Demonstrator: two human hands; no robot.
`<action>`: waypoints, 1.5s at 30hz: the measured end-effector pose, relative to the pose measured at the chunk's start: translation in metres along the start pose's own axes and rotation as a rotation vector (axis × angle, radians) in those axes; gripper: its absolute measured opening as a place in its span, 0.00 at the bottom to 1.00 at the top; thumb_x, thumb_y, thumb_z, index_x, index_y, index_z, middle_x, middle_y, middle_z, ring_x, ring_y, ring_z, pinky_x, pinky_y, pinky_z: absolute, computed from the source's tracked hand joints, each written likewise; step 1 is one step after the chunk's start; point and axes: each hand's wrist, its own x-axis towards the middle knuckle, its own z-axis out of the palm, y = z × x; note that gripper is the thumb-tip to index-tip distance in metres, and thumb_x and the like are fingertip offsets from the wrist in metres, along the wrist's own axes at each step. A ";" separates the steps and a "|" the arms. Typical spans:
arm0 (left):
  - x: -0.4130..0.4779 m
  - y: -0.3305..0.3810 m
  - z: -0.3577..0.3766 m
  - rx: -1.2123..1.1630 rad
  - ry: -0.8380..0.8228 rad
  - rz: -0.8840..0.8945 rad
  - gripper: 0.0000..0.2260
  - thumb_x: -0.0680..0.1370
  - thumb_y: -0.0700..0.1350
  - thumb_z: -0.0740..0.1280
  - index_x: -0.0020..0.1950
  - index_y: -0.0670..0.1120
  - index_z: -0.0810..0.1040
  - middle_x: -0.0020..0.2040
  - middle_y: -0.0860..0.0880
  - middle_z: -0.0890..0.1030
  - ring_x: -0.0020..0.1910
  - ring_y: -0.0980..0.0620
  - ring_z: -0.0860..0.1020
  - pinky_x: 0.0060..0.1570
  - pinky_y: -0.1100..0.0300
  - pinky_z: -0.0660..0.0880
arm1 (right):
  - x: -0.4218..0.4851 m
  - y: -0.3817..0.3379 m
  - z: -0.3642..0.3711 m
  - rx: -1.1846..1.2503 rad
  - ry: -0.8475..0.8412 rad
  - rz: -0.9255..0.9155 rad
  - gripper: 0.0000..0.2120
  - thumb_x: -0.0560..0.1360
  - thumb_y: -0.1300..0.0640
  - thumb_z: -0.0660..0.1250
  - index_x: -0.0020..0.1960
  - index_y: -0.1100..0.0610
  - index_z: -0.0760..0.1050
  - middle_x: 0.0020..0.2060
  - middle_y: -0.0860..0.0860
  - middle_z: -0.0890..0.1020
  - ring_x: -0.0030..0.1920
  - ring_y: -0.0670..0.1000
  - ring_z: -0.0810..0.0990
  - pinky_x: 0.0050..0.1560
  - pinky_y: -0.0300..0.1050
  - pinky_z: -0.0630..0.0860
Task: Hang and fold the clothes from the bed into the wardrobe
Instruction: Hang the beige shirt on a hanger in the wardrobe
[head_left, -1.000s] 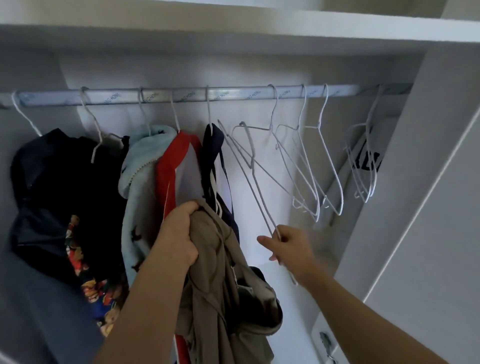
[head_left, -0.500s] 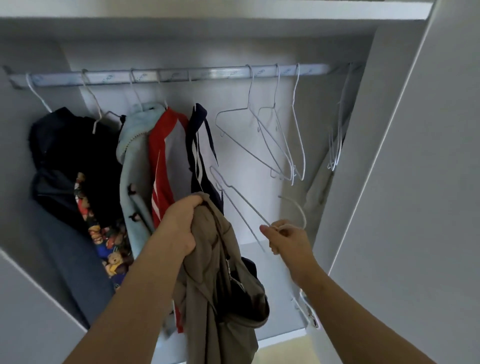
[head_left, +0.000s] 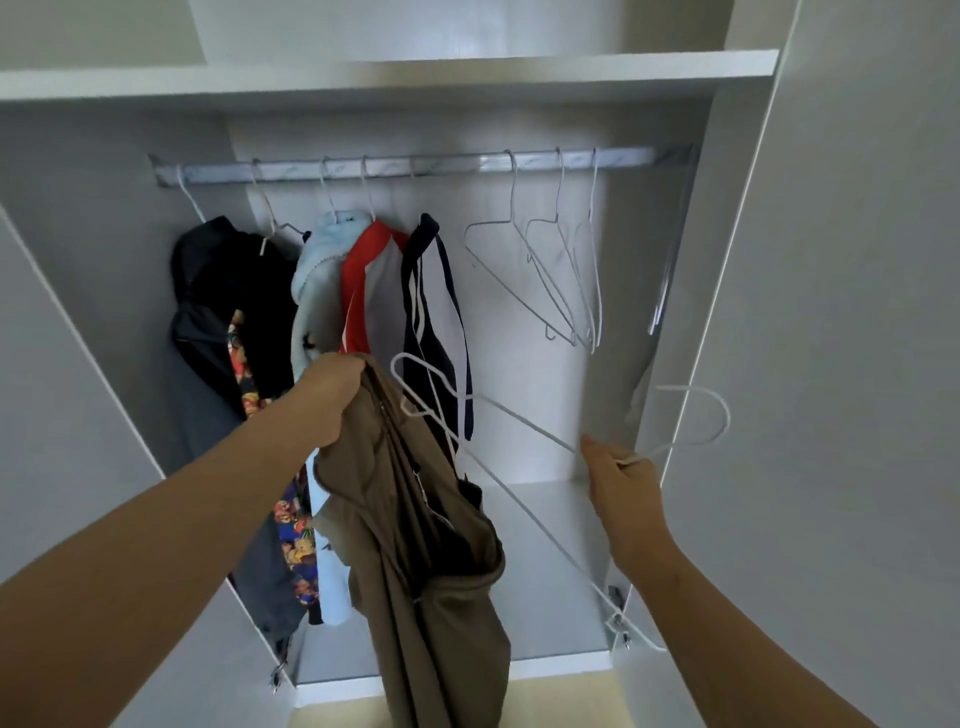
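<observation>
Now: our left hand (head_left: 332, 400) grips the khaki garment (head_left: 415, 545) bunched at its top, before the wardrobe (head_left: 467, 78). Our right hand (head_left: 618, 467) pinches a wire hanger (head_left: 519, 422) at the neck, long axis pointing left, tip just beside the garment.

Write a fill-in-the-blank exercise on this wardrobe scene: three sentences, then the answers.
1. The left hand grips a khaki garment while the right hand holds a white wire ___.
2. On the rail, the top between the light blue garment and the navy striped garment is white and ___.
3. The empty hangers hang to the ___ of the navy striped garment.

Answers: hanger; red; right.
</observation>
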 end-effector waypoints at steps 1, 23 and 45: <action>-0.003 0.003 -0.002 0.011 0.022 0.049 0.09 0.80 0.40 0.59 0.57 0.41 0.74 0.40 0.41 0.75 0.34 0.46 0.72 0.37 0.57 0.72 | -0.004 0.000 -0.003 -0.053 -0.033 -0.019 0.22 0.78 0.57 0.63 0.28 0.54 0.57 0.23 0.49 0.58 0.27 0.48 0.57 0.28 0.41 0.56; -0.088 -0.020 0.026 0.969 0.177 1.488 0.11 0.72 0.50 0.61 0.42 0.47 0.79 0.41 0.48 0.76 0.44 0.49 0.72 0.45 0.56 0.65 | -0.011 -0.061 0.020 -0.016 -0.152 -0.185 0.26 0.75 0.60 0.63 0.22 0.51 0.58 0.17 0.43 0.60 0.25 0.46 0.59 0.31 0.41 0.59; -0.049 0.063 -0.014 0.565 0.286 1.302 0.12 0.79 0.48 0.61 0.55 0.42 0.78 0.37 0.49 0.75 0.37 0.52 0.72 0.38 0.65 0.62 | 0.003 -0.001 0.041 -0.396 -0.080 -0.578 0.09 0.70 0.43 0.60 0.40 0.48 0.67 0.34 0.43 0.72 0.34 0.43 0.71 0.37 0.38 0.69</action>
